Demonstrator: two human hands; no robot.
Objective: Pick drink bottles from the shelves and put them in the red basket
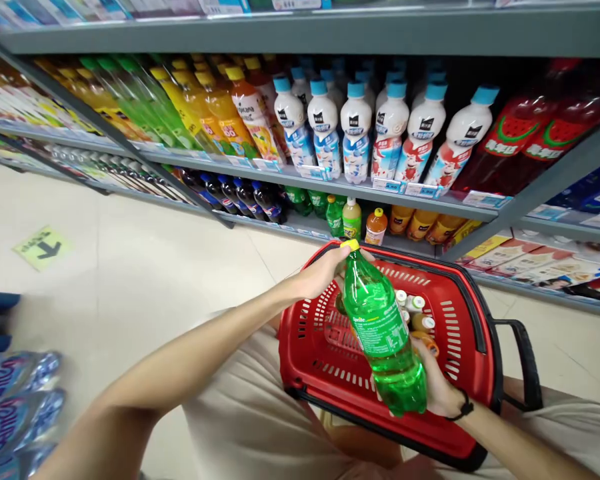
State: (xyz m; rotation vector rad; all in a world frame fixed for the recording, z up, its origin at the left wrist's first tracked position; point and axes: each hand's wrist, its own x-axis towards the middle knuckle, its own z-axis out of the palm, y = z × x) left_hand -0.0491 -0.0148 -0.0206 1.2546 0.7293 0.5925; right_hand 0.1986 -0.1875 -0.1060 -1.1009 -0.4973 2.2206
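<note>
A large green Sprite bottle (380,320) with a yellow cap is tilted above the red shopping basket (293,363). Around its neck, just under the cap, my left hand (325,270) is closed. Lower down, my right hand (437,380) grips the bottle near its base from the right side, its fingers partly hidden behind it. Inside the basket, several small bottles with white caps (416,304) lie beside an orange-coloured item (427,342), all partly covered by the Sprite bottle. The basket rests between my knees, its black handle (524,363) hanging out on the right.
Ahead stands a grey shelf (300,33) with white blue-capped bottles (356,130), orange juice bottles (220,100) and dark red bottles (515,127). Cola bottles (245,197) and a few small bottles (351,217) stand low down. Packed water bottles (17,400) lie at lower left; a floor arrow sticker (43,248) is beyond.
</note>
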